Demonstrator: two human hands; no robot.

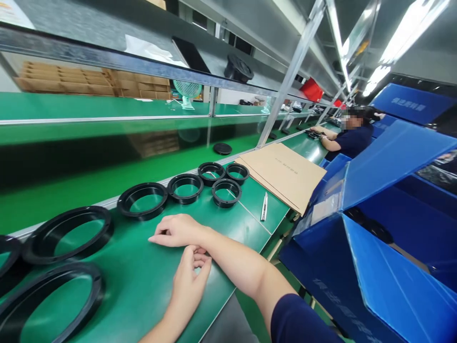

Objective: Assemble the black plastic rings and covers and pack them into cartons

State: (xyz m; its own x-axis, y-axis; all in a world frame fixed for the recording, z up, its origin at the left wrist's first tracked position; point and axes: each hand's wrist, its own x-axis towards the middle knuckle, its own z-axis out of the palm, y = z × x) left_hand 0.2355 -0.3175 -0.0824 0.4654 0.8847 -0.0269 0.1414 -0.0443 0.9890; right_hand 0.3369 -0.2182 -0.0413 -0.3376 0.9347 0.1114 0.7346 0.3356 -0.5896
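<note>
My right hand (pixel 175 230) rests on the green tabletop with its fingers loosely curled and no object showing in them. Just below the right wrist, my left hand (pixel 191 276) has its fingers bent in towards the thumb. Its fingertips are at the right wrist, and the small gap inside the curl shows nothing held. Nearest to the hands are several black rings, among them a medium ring (pixel 143 200), a smaller ring (pixel 185 188) and another small ring (pixel 226 193). Larger rings (pixel 67 235) lie to the left, some cut off by the picture's edge.
A utility knife (pixel 264 207) lies near flat cardboard sheets (pixel 285 174). Open blue boxes (pixel 357 267) stand along the right side. A black disc (pixel 222 148) sits beyond the metal rail. Overhead runs a shelf (pixel 107 57) with a post (pixel 285 85). Farther along, a person (pixel 352 136) works.
</note>
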